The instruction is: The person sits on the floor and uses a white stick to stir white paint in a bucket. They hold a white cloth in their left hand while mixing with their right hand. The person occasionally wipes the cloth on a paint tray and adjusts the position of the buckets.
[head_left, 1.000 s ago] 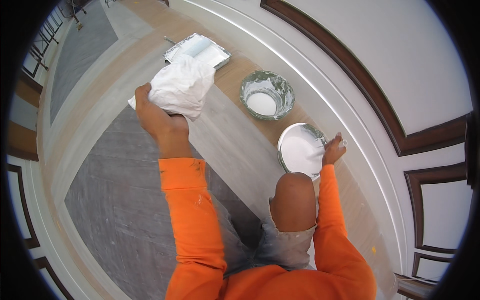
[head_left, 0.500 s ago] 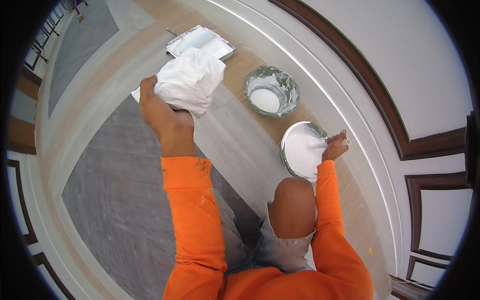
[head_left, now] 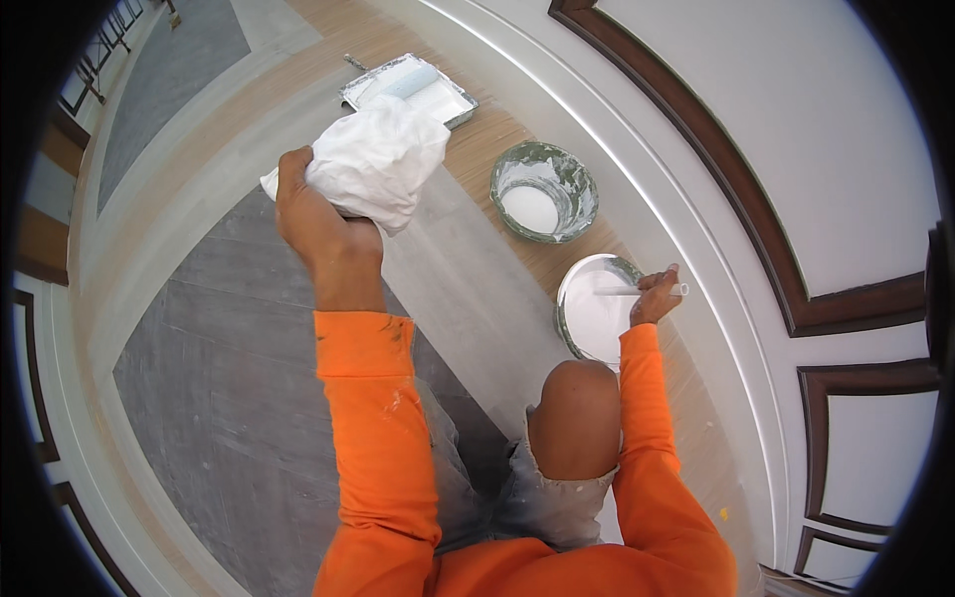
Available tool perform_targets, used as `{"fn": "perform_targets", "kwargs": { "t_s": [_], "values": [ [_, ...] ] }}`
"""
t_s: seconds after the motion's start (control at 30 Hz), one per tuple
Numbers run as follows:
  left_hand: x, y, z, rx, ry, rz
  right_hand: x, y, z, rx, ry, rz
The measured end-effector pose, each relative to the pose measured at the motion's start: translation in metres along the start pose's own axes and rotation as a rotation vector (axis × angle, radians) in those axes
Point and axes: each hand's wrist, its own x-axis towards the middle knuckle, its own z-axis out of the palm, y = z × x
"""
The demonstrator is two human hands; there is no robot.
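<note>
Two hands grip separately: the left hand (head_left: 328, 224) clasps a bunched white cloth (head_left: 376, 167), best kept clear of drips, while over white paint (head_left: 589, 323) in the nearer bucket (head_left: 627, 268), a white stick (head_left: 616, 292), best moved slowly, points left, long axis crosswise, clasped by the right hand (head_left: 655, 295).

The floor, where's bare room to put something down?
The dark grey patch left of the left sleeve looks bare; so does the pale band between that patch and the tan strip. The tan strip is crowded: paint tray, green bowl, then the white-filled bowl with the right hand at its edge.
</note>
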Motion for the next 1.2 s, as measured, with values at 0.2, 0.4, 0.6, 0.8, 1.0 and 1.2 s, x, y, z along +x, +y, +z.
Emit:
{"fn": "perform_targets", "kwargs": {
  "t_s": [0.2, 0.4, 0.6, 0.8, 1.0, 1.2],
  "values": [
    [-0.011, 0.002, 0.009, 0.038, 0.05, 0.024, -0.029, -0.013, -0.041, -0.06, -0.465, 0.254],
    [-0.014, -0.003, 0.01, -0.014, 0.014, -0.024, 0.009, -0.012, 0.008, -0.12, -0.073, -0.02],
    [-0.012, 0.002, 0.007, 0.007, 0.012, 0.014, -0.058, -0.006, -0.004, -0.032, -0.492, 0.207],
    [-0.012, 0.006, 0.009, 0.019, 0.016, -0.021, -0.003, -0.016, -0.028, -0.262, -0.271, -0.038],
    [-0.008, 0.0, 0.005, 0.007, 0.012, -0.041, -0.033, 0.012, 0.018, 0.03, -0.293, 0.074],
    [0.009, -0.018, 0.0, -0.082, -0.02, 0.028, 0.015, 0.041, -0.088, -0.329, -0.304, 0.108]
  ]
}}
